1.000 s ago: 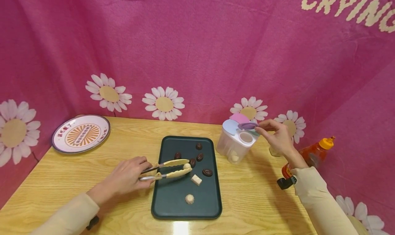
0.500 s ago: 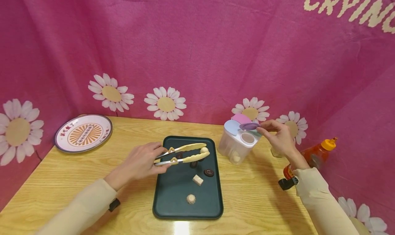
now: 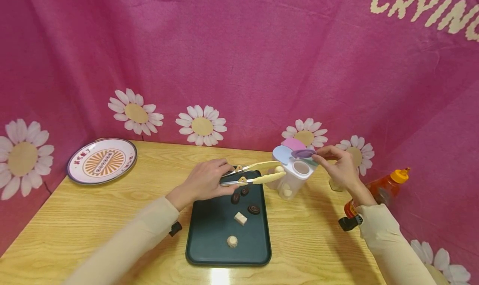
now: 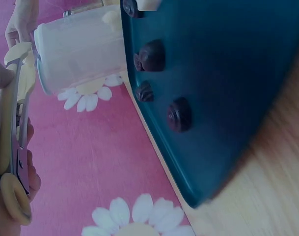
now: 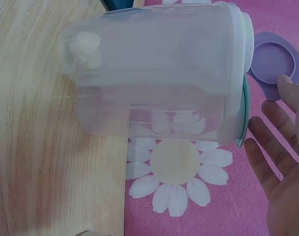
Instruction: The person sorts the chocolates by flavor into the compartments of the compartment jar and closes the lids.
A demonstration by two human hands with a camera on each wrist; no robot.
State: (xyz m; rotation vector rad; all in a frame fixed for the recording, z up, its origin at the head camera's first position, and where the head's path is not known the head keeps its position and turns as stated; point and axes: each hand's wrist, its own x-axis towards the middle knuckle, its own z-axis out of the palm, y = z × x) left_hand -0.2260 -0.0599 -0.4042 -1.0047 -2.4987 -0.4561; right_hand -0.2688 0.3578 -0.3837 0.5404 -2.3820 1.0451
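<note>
My left hand grips a pair of tongs with cream-coloured tips. Between the tips sits a round white chocolate, close to the open round hole of a clear storage container. My right hand pinches the container's raised purple flap lid, thumb on its tab. Blue, pink and green lids lie on the other sections. A whitish piece shows at the container's bottom. Dark chocolates and two white ones, one rectangular, one round, lie on the dark green tray.
A white plate with an orange print leans at the back left. At the right stands a red sauce bottle with a yellow cap, beside my right forearm. A pink curtain with daisies backs the wooden table.
My left hand has lifted the round white chocolate off the tray with the tongs and carried it right, to the container. My right hand keeps the purple lid raised.
</note>
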